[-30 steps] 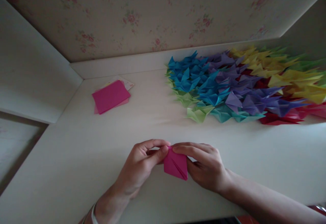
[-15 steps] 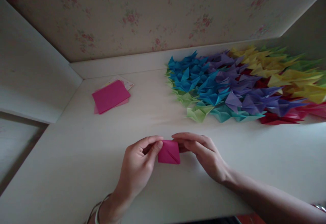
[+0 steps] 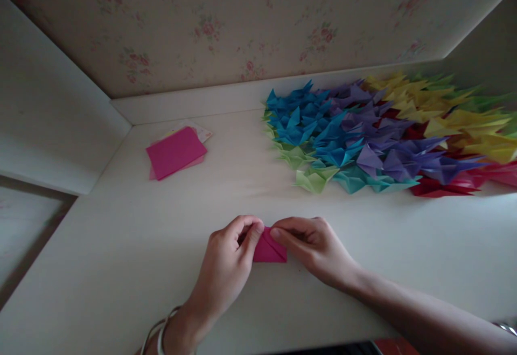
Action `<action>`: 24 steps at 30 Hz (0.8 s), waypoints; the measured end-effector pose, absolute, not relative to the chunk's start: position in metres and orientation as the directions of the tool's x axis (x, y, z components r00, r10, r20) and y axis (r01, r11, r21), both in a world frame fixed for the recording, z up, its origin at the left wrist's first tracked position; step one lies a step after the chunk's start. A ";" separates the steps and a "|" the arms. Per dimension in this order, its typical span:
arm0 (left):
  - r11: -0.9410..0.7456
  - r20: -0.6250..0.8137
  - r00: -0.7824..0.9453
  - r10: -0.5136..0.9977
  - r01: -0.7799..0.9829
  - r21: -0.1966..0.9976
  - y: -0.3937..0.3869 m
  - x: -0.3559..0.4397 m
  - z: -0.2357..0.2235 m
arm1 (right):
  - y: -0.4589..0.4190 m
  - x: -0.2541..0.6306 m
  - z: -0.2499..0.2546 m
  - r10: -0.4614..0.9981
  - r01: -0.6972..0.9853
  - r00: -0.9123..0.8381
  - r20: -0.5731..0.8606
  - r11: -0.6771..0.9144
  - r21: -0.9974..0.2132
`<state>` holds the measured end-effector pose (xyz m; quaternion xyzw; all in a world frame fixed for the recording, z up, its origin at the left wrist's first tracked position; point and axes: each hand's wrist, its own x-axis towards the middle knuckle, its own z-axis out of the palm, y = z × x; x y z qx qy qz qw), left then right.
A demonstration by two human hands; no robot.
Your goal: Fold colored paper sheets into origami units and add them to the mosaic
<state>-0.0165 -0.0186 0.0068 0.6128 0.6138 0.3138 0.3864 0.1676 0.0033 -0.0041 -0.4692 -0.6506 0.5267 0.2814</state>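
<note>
A small folded square of pink origami paper [image 3: 270, 248] is held between both hands, just above or on the white table; I cannot tell which. My left hand [image 3: 234, 263] pinches its upper left part between thumb and fingers. On the opposite side, my right hand [image 3: 315, 247] has thumb and forefinger closed on the upper right edge. A diagonal crease crosses the front of the paper. The fingertips behind it are hidden.
A stack of pink paper sheets [image 3: 176, 153] lies at the back left of the white table [image 3: 113, 247]. Many folded paper cranes, blue [image 3: 299, 120], purple [image 3: 407, 155], yellow [image 3: 484, 134] and other colours, fill the back right. A floral wall [image 3: 210, 37] rises behind.
My right hand has moved left and its fingers have closed on the paper's upper right edge. My left hand has shifted slightly to the right.
</note>
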 end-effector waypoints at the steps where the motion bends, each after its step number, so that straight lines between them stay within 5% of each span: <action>1: 0.052 -0.088 0.046 0.995 0.516 0.855 -0.019 -0.017 0.007 | 0.004 0.168 -0.004 0.900 0.310 -0.412 -0.140 -0.006 -0.951; 16: 0.097 -0.151 0.096 0.984 0.423 0.901 -0.019 -0.018 0.009 | 0.008 0.171 -0.002 0.858 0.220 -0.471 -0.206 -0.112 -0.969; 24: 0.034 -0.093 0.073 0.993 0.573 0.819 -0.022 -0.016 0.008 | 0.003 0.172 -0.004 0.898 0.409 -0.431 -0.083 0.113 -0.906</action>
